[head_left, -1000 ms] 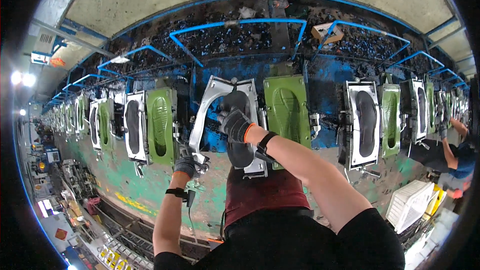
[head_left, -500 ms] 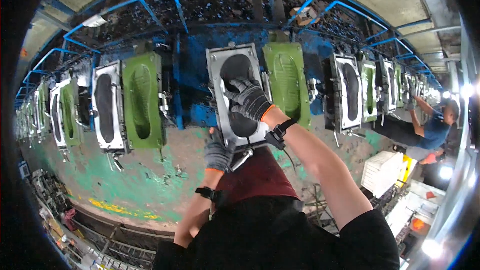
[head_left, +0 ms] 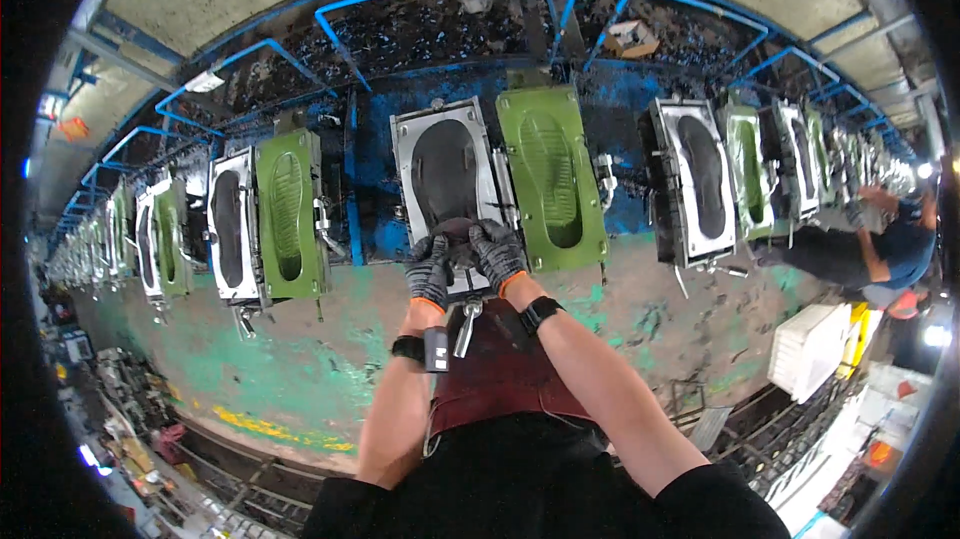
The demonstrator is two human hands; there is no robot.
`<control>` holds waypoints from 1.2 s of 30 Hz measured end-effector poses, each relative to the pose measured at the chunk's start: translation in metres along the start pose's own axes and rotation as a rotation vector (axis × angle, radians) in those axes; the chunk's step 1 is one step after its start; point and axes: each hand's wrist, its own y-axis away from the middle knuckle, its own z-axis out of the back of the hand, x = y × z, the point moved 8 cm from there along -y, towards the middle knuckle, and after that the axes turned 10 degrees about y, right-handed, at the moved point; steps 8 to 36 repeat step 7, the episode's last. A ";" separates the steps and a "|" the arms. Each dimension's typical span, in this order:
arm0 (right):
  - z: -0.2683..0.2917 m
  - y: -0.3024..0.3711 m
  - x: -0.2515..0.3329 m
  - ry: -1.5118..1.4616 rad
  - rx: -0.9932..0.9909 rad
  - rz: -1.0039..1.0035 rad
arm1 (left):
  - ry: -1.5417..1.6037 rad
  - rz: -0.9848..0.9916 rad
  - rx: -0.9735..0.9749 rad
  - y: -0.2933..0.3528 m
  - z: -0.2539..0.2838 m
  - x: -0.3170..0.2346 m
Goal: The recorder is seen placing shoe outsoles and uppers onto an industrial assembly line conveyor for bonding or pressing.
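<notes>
Nearest the viewer, both forearms rise from the lower edge, each with a dark wrist band, over a dark red apron (head_left: 500, 379).

The left hand (head_left: 430, 271) and the right hand (head_left: 497, 254), both in grey knitted gloves with orange cuffs, meet at the near end of the dark shoe sole (head_left: 447, 179). The fingers of both hands are curled and clamped on the sole's near end, left hand on its left side, right hand on its right; the gloves hide the edge itself.

The sole lies in the open metal mould (head_left: 420, 134) directly ahead of the person, filling its cavity. Its long axis runs near to far; whether the gripped end is heel or toe cannot be told. A metal handle (head_left: 465, 324) hangs from the mould's near edge, just below the hands.

Hinged open to the right of the mould is its green lid (head_left: 552, 174), with a sole-shaped recess of the same orientation.

Further left and right, more metal moulds with green lids line the machine wall; their cavities show dark fillings.

At far right, another person (head_left: 895, 244) in a blue top reaches toward that line
</notes>
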 end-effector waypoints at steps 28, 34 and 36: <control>-0.003 0.008 -0.007 0.002 0.306 0.322 | -0.290 0.121 0.131 0.008 0.005 -0.011; -0.003 0.008 -0.007 0.002 0.306 0.322 | -0.290 0.121 0.131 0.008 0.005 -0.011; -0.003 0.008 -0.007 0.002 0.306 0.322 | -0.290 0.121 0.131 0.008 0.005 -0.011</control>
